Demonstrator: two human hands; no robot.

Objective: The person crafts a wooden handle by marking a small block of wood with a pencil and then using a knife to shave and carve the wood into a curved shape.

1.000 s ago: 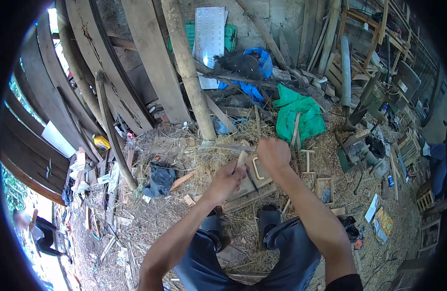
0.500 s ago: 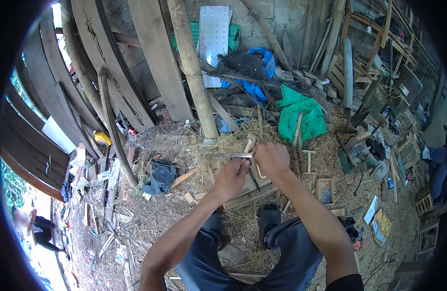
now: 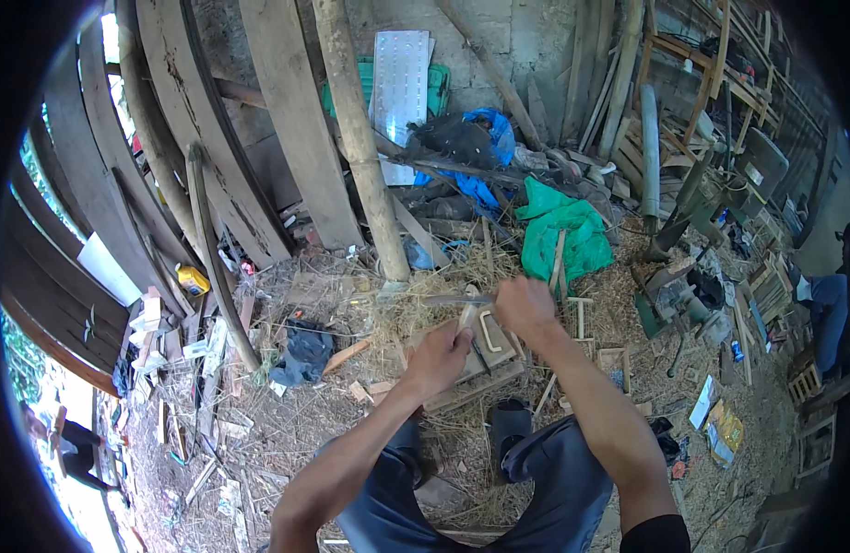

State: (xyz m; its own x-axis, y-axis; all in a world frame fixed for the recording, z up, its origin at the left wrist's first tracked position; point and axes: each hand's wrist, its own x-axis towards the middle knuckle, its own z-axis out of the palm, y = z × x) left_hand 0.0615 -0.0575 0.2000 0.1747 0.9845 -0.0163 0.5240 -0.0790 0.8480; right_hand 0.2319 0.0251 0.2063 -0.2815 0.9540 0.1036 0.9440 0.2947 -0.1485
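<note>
My left hand (image 3: 438, 358) is closed around a pale piece of wood (image 3: 466, 317), whose far end sticks out past the thumb. In my right hand (image 3: 528, 309) is a knife (image 3: 454, 300), its blade pointing left across the far end of that wood. Whether the edge touches the wood I cannot make out. Just right of the left hand, a pale C-shaped wooden piece (image 3: 487, 334) lies on a low wooden board (image 3: 506, 358). A thin dark pointed tool (image 3: 481, 358) rests beside it.
Straw and wood scraps cover the ground. A black plastic bag (image 3: 305, 348) lies to the left. Beyond my hands are a wooden post (image 3: 362, 147) and a green plastic sack (image 3: 563, 235). A small wooden box frame (image 3: 615, 366) sits right. Another person (image 3: 79, 452) is at far left.
My right hand and the knife have shifted slightly right, while my left hand has come a little nearer with the wood. The C-shaped piece shows more fully. The whole view has tilted slightly.
</note>
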